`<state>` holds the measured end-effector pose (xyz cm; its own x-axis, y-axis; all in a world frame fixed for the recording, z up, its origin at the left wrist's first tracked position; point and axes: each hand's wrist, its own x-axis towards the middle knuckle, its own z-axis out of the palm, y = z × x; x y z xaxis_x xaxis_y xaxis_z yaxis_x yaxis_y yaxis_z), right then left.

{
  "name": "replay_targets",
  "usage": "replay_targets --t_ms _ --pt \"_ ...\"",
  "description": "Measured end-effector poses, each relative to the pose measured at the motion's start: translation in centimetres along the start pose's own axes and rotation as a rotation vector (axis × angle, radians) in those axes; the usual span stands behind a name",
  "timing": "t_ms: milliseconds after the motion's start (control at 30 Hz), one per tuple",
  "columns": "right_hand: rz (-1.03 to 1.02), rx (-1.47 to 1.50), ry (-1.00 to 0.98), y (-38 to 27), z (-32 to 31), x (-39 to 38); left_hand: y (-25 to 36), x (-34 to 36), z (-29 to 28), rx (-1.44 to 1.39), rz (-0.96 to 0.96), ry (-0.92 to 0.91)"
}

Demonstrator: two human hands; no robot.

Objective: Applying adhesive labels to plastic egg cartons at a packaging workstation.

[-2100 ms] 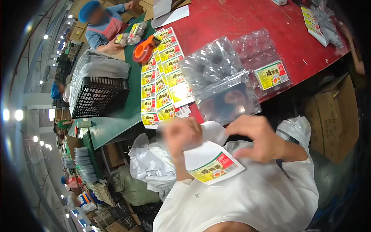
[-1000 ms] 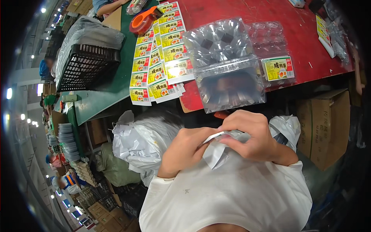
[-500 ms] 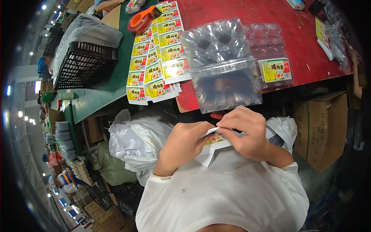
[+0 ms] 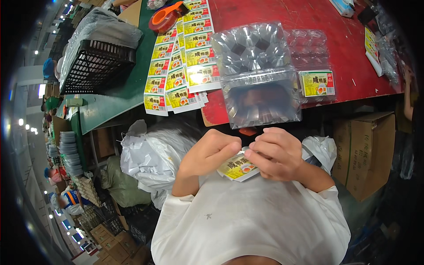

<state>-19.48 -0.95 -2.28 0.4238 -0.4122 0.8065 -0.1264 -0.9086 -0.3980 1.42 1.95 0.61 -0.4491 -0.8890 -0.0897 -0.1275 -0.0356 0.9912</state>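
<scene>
Since the last frame, your fingertips have drawn apart and more of the printed label (image 4: 238, 169) has turned into view. It sits between your hands, just in front of your white shirt (image 4: 256, 216). Your left hand (image 4: 212, 150) is loosely curled, thumb along the index finger; whether it grips the label, I can't tell. Your right hand (image 4: 276, 154) is half closed, fingertips over the label's right side; how firmly it holds, I can't tell either.

To handle the label well, you'd best pinch only its rim, keep the face flat, and work slowly at corners so it won't crease.

Beyond, the near edge of the red desk (image 4: 351, 57) leaves a gap before your knuckles. The clear container (image 4: 260, 75) appears to overhang that edge, so lift over it. Label sheets (image 4: 198, 55) crowd the left; the desk's wider stretch lies far right.
</scene>
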Motion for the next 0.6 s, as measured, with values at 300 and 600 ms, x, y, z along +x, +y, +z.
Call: replay_targets --t_ms 300,600 --pt "-0.041 -0.088 -0.127 0.3 0.1 -0.1 -1.6 -0.3 0.0 -0.208 -0.217 0.087" --pt "0.076 -0.094 -0.199 0.3 0.1 0.3 -0.7 -0.4 0.8 0.174 -0.274 0.281"
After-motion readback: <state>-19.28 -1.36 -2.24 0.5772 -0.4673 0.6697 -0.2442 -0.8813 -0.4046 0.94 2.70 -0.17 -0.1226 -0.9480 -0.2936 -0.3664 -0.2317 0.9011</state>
